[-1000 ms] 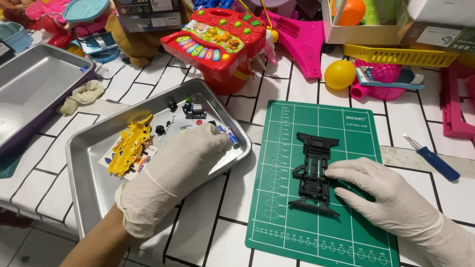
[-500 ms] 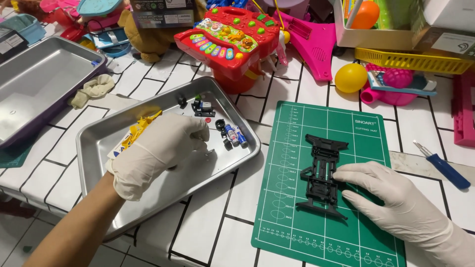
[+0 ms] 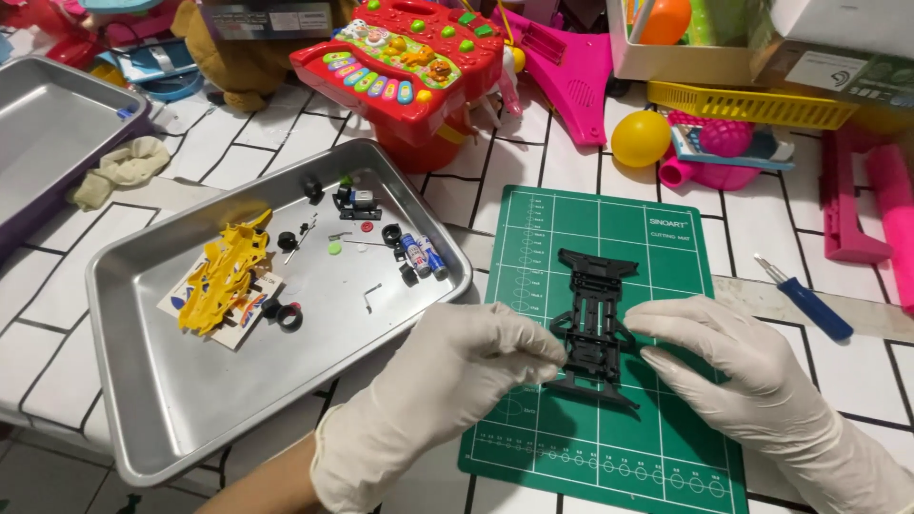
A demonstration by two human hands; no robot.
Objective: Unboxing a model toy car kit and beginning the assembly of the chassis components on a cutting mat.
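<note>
A black toy-car chassis [image 3: 594, 314] lies on a green cutting mat [image 3: 666, 428]. My right hand [image 3: 733, 371], in a white glove, holds the chassis at its right side. My gloved left hand [image 3: 447, 390] reaches the chassis from the left, fingertips pinched at its left edge; whether something small is between them I cannot tell. A metal tray [image 3: 152, 419] to the left holds a yellow car body [image 3: 224, 281], small black wheels [image 3: 286, 314], two batteries [image 3: 422, 255] and other small parts.
A blue-handled screwdriver [image 3: 804, 300] lies right of the mat. Behind are a red toy keyboard [image 3: 405, 62], a yellow ball [image 3: 640, 136], pink toys [image 3: 866, 205] and a yellow basket [image 3: 752, 103]. A second tray [image 3: 43, 143] and a crumpled glove [image 3: 119, 167] sit far left.
My left hand has left the tray and moved right to the chassis on the mat. The tray's parts are now uncovered. My right hand has stayed on the chassis.
</note>
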